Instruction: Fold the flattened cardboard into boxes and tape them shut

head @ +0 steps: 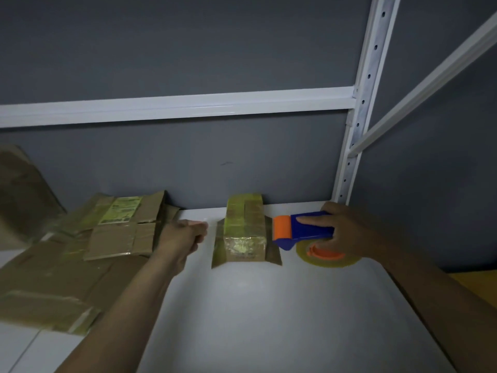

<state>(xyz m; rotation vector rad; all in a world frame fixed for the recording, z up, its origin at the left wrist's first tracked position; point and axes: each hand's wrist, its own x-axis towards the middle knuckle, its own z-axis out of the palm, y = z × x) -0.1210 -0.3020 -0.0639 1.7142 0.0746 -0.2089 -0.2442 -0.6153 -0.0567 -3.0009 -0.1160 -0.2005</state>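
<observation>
A small cardboard box, wrapped in yellowish clear tape, stands on the white shelf near the back wall, its bottom flaps splayed out on both sides. My right hand grips a blue and orange tape dispenser, whose orange roller touches the box's right side. The clear tape roll sits under that hand. My left hand, just left of the box, has its fingers curled and pinches the end of a clear tape strip that runs to the box.
Several flattened cardboard pieces lie stacked on the left of the shelf, with a larger sheet under them. A white perforated upright and crossbar frame the grey wall. A yellow surface shows at far right.
</observation>
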